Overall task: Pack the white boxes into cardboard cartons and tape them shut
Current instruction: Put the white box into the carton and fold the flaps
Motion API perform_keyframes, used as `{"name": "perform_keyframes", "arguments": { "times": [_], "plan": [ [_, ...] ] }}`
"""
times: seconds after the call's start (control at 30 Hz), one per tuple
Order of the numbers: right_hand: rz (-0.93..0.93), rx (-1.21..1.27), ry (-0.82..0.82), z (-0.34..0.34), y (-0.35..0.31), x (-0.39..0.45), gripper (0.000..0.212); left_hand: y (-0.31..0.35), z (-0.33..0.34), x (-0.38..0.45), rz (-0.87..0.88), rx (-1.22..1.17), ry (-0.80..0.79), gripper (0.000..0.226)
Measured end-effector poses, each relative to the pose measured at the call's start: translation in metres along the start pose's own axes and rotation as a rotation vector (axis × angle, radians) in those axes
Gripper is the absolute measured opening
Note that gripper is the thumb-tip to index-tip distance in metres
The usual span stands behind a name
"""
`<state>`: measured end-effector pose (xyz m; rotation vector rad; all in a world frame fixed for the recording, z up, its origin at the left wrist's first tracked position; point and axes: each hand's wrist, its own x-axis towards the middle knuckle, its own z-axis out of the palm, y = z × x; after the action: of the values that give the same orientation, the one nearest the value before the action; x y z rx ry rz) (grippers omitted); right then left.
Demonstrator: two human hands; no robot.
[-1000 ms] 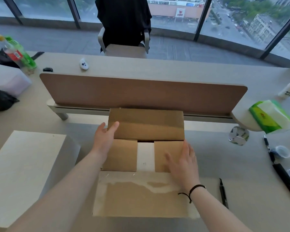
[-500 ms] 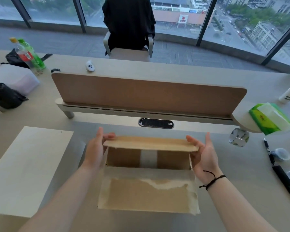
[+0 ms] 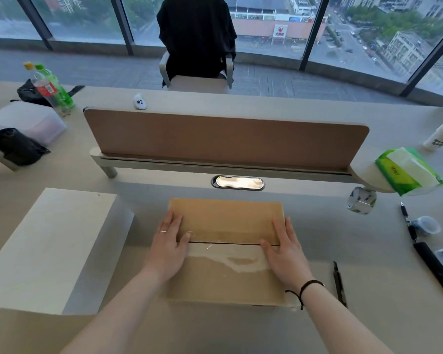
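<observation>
- Brown cardboard carton (image 3: 226, 251): sits on the pale desk (image 3: 317, 328) right in front of the person, centre of view. Both top flaps down & meeting at a dark seam across the middle. Near flap has a whitish torn patch where the paper surface is peeled.
- Left hand (image 3: 168, 247): fingers straight, flat on carton's left side across the seam; ring on one finger. Nothing clamped.
- Right hand (image 3: 284, 251): fingers straight, flat on carton's right side over the seam; black cord at the wrist. Nothing clamped.
- Large white rectangular box (image 3: 49, 249): on desk just left of carton, not touching it.
- Black pen (image 3: 339, 283): lies on desk just right of carton.
- Further right: roll of clear tape (image 3: 361, 200), well apart from carton; green-and-white tissue pack (image 3: 408, 171) beyond it.
- Behind carton: oval cable port (image 3: 237, 182), then brown desk divider panel (image 3: 225, 139) w/ rounded corners.
- Far left: plastic bottles (image 3: 50, 88), green & clear.
- Farthest: chair w/ black garment (image 3: 196, 37) by the windows.
</observation>
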<state>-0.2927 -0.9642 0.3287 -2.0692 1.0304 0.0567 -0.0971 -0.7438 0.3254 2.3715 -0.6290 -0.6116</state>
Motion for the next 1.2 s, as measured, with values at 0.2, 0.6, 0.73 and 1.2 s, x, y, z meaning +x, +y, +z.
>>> {"name": "perform_keyframes", "arguments": {
  "times": [0.2, 0.6, 0.73, 1.2],
  "plan": [
    [-0.046, 0.019, 0.044, 0.007, 0.007, -0.007, 0.071, 0.003, 0.01, -0.01, -0.098, 0.102, 0.044, 0.067],
    [-0.047, 0.02, 0.057, 0.011, 0.009, -0.012, 0.073, 0.003, 0.01, -0.006, -0.076, 0.211, 0.005, 0.068],
    [-0.048, 0.002, 0.044, 0.012, 0.011, -0.01, 0.073, 0.002, 0.013, -0.003, -0.074, 0.339, -0.001, 0.071],
    [-0.189, -0.697, 0.163, 0.028, -0.005, -0.007, 0.065, 0.008, 0.013, 0.001, 0.0, 0.619, 0.024, 0.07]
  ]
}}
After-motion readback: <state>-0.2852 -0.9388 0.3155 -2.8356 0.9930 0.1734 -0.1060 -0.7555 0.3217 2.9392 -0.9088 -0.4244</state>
